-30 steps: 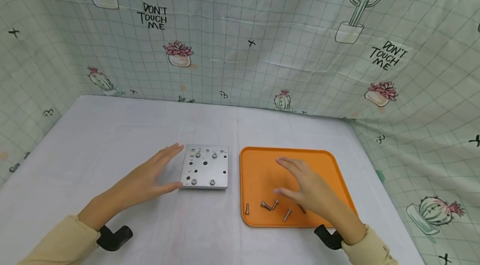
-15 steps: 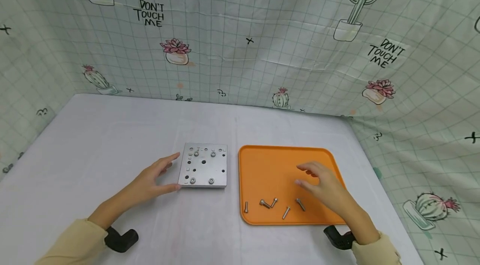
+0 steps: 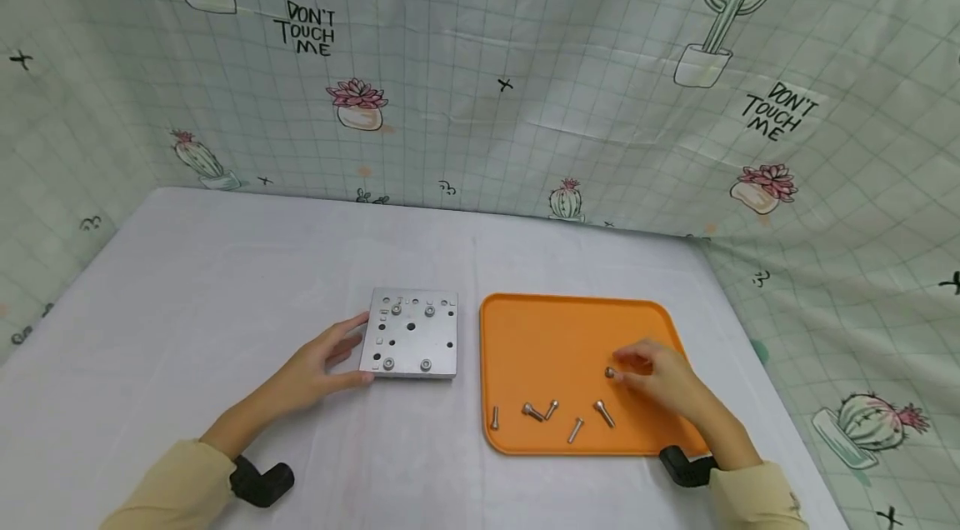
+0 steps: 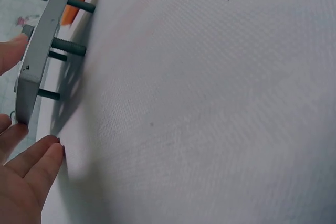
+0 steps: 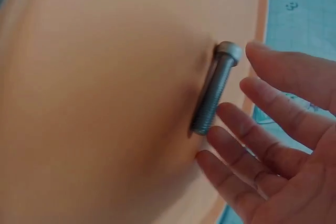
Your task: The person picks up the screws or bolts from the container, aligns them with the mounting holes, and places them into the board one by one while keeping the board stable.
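Bolt point(image 3: 610, 372) is at my right hand point(image 3: 663, 381), its head just beside the thumb tip; from the right wrist I see its threaded shank reaching across by the fingertips, close over the orange tray point(image 3: 540, 330). That hand is wide, thumb and fingers apart and softly bent, and I cannot tell whether any fingertip touches the shank. Five loose bolts point(image 3: 576, 430) lie on the tray to the left of the right hand's fingertips, nearer the person.

My left hand point(image 3: 309, 370) is wide too, fingers nearly straight, its thumb and a fingertip touching the metal plate point(image 3: 411, 347) just to its right. Four socket heads point(image 3: 388, 364) sit on the plate's top, and threaded ends point(image 4: 69, 46) jut out beneath, above the white cloth point(image 3: 300, 247). Beyond both hands I see a checked backdrop point(image 3: 450, 122) printed with cacti.
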`<state>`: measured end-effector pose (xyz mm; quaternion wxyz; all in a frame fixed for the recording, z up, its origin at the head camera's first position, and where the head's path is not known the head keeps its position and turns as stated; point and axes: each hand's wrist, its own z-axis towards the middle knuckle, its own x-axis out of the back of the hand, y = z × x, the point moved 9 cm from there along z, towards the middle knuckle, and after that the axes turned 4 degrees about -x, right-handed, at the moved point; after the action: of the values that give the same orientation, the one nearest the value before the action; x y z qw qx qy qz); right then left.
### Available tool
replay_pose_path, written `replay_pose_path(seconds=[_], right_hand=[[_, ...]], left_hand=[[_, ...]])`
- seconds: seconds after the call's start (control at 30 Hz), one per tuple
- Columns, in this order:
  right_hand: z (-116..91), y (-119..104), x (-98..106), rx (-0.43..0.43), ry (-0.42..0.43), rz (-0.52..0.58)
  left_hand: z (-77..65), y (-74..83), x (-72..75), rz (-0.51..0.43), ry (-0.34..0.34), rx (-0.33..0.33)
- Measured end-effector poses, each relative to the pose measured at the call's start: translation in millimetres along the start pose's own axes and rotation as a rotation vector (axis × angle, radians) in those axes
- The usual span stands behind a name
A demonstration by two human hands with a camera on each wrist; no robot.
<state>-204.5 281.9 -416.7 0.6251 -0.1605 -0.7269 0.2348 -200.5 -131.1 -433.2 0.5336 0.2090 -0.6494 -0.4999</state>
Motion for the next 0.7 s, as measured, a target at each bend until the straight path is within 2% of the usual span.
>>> replay_pose_path(seconds=[0.17,0.37,0.7], right_hand=[[6.2,7.7,-8.6,-0.011,-0.057,0.021],[11.4,4.2,-16.6,0.017,-0.117,0.022],[15.0,3.3,-18.4,0.022,-0.127,0.008]], left_hand=[[2.3,-4.2,-2.1,-0.022,0.006,-0.006],[3.5,-8.2,-2.8,-0.025,0.014,0.015],[3.2,-8.6,-2.3,-0.022,0.008,0.025]])
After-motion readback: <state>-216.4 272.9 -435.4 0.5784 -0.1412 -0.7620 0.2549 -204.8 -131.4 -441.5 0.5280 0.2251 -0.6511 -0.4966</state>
